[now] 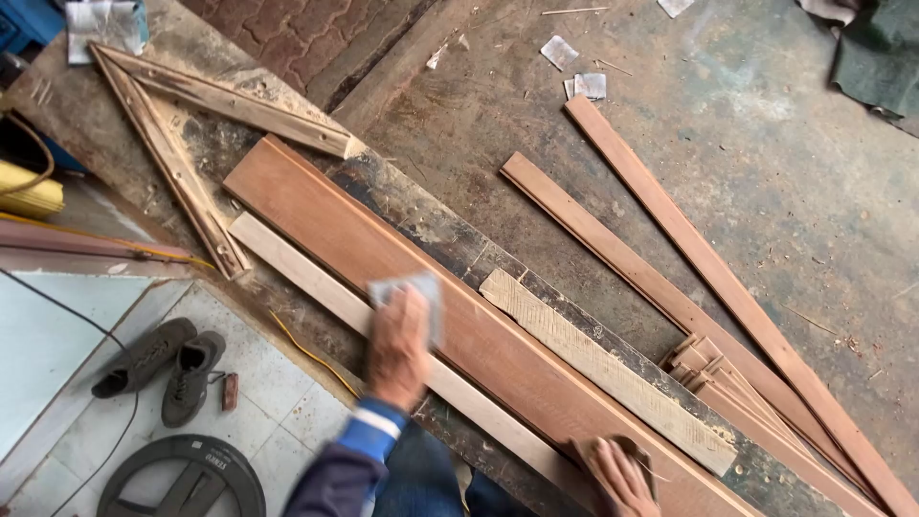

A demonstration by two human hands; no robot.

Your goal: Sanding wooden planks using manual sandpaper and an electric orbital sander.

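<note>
A long reddish-brown plank (402,258) lies diagonally on a worn, dark workbench (421,206). My left hand (397,349), in a blue sleeve, presses a grey sheet of sandpaper (416,290) flat onto the plank's near edge; the hand is blurred. A pale narrow batten (297,268) runs along the plank just beside that hand. My right hand (620,476) grips the plank's lower end at the bottom of the view, with something brown under its fingers that I cannot make out.
A triangular wooden frame (182,144) lies at the bench's upper left. A pale rough strip (603,369) rests beside the plank. Long reddish strips (670,230) and a stack of thin slats (732,388) lie on the concrete floor. Grey shoes (158,369), a round black object (182,483) and a yellow cable (306,349) are at lower left.
</note>
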